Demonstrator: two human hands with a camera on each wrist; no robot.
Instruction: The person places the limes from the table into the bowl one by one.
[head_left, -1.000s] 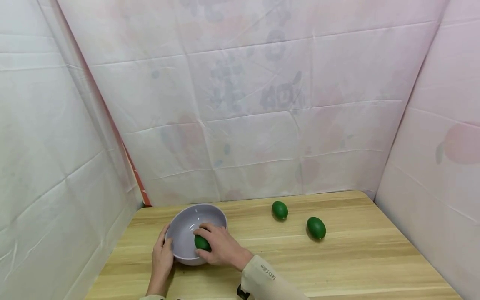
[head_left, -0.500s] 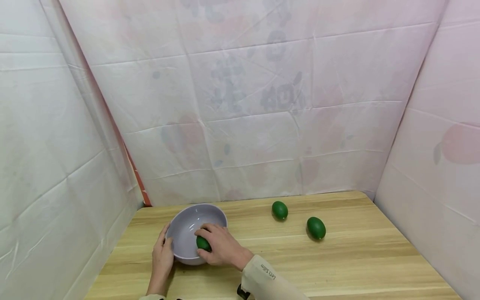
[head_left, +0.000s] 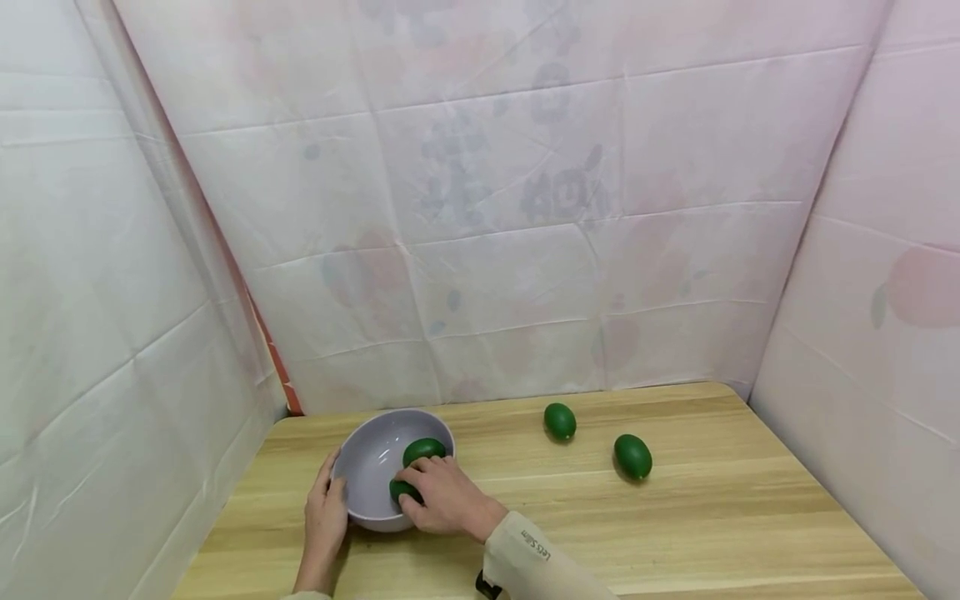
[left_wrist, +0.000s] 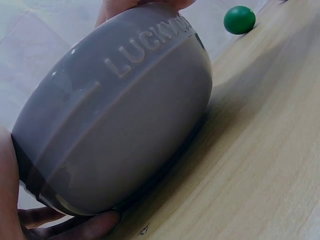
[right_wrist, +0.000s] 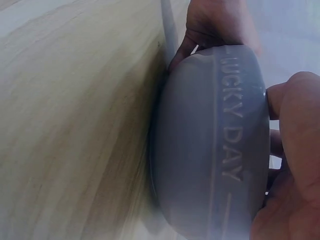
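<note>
A grey-purple bowl (head_left: 367,467) sits on the left of the table, with "LUCKY DAY" raised on its side in both wrist views. My left hand (head_left: 326,508) grips its left side, thumb at the rim and fingers along the outside. Over the near right rim reaches my right hand (head_left: 446,496), its fingers and thumb curled round a dark green oval fruit (head_left: 406,492) inside the bowl. The hand hides part of that fruit. A second dark green fruit (head_left: 423,451) lies in the bowl just beyond the fingers.
Two more dark green fruits stand apart on the wooden table (head_left: 720,517) to the right: one farther back (head_left: 559,422), the other nearer right (head_left: 633,457). Pale printed cloth (head_left: 510,275) walls in the table at the back and both sides.
A second fruit now shows in the bowl beyond my right fingers, where only the bowl's inside and the fingers showed before. My right fingers have shifted slightly nearer; my left hand stays put.
</note>
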